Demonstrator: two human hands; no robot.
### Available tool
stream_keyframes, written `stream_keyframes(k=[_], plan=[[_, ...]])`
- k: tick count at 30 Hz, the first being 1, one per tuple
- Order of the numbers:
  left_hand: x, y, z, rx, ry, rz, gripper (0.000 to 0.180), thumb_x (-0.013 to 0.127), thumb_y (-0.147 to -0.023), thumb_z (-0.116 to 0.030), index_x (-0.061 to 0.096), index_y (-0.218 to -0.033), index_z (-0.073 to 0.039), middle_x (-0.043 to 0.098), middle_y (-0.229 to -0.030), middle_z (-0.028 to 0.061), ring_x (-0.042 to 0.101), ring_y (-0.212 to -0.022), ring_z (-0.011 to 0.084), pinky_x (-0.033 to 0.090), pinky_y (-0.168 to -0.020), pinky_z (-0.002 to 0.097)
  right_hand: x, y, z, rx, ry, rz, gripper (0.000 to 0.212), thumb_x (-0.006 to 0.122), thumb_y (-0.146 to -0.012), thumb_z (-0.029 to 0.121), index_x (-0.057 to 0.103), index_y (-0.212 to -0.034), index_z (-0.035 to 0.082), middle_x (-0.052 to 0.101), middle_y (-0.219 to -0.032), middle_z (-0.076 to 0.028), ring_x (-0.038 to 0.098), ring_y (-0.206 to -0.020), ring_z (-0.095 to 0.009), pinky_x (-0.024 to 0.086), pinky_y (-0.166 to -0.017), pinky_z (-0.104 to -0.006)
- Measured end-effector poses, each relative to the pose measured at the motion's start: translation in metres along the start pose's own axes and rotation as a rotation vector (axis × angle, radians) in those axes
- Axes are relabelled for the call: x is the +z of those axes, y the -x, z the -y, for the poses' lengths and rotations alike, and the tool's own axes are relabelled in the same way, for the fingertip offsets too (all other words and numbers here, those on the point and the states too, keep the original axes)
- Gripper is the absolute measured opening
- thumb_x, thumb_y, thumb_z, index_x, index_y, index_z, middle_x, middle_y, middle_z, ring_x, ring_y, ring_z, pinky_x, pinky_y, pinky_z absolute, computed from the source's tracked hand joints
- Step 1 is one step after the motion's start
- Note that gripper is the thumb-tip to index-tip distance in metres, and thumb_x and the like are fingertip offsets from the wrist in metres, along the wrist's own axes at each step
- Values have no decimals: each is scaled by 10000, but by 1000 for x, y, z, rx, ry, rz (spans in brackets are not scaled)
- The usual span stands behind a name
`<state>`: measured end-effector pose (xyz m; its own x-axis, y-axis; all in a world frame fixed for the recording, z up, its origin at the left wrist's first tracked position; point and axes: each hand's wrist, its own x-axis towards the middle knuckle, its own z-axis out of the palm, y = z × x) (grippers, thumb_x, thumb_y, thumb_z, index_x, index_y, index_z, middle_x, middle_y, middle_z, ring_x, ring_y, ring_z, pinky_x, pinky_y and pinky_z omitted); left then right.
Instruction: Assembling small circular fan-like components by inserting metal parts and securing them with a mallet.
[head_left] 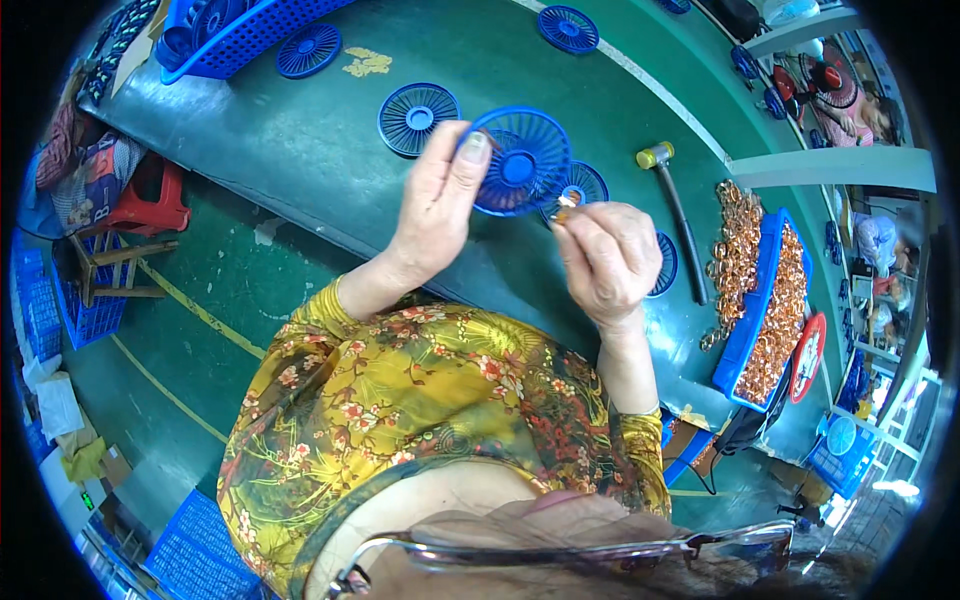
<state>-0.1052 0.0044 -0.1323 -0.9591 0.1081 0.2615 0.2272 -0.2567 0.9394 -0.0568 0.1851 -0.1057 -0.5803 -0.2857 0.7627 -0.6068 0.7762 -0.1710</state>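
Note:
My left hand (435,200) grips the rim of a round blue fan grille (520,165), thumb on its near face, and holds it tilted above the green table. To its right, my right hand (612,260) pinches a small copper-coloured piece (564,211) between thumb and fingertips. A gap shows between that piece and the raised grille; its exact shape is too small to make out. Behind my right hand another blue grille (592,183) lies flat, partly covered. One more grille (418,118) rests on the table beyond my left hand.
A mallet (680,220) with a yellow head lies right of my right hand. Beyond it are a loose pile of copper-coloured pieces (733,250) and a blue tray (732,375) full of them. A blue basket (240,50) stands far left. Near the left side is a red stool (150,200).

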Motion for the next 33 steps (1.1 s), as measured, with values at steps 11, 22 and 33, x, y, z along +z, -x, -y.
stream_keyframes(k=[11, 22, 33], plan=[[16, 15, -3, -29, -181, 166, 289, 467, -994, -186, 475, -1213, 2, 577, -1025, 44, 522, -917, 84, 450, -813, 250, 15, -7, 12, 166, 40, 95, 172, 733, -722, 102, 606, -836, 79, 595, -834, -43, 577, -749, -225, 440, -658, -337], [14, 9, 6, -79, -37, 206, 297, 503, -976, -182, 461, -1213, -7, 593, -1027, 64, 570, -916, 111, 482, -801, 269, 19, -3, 15, 279, 105, 5, 285, 737, -737, 182, 650, -993, 91, 633, -1001, -41, 565, -998, -248, 383, -922, -422], [4, 7, -2, -364, 304, 404, 435, 595, -925, -106, 403, -1299, 9, 572, -1127, 75, 559, -1037, 107, 476, -894, 270, 0, -1, -9, 247, -366, 195, 243, 674, -836, 179, 689, -1066, 103, 624, -1217, -85, 538, -1196, -300, 420, -974, -417]])
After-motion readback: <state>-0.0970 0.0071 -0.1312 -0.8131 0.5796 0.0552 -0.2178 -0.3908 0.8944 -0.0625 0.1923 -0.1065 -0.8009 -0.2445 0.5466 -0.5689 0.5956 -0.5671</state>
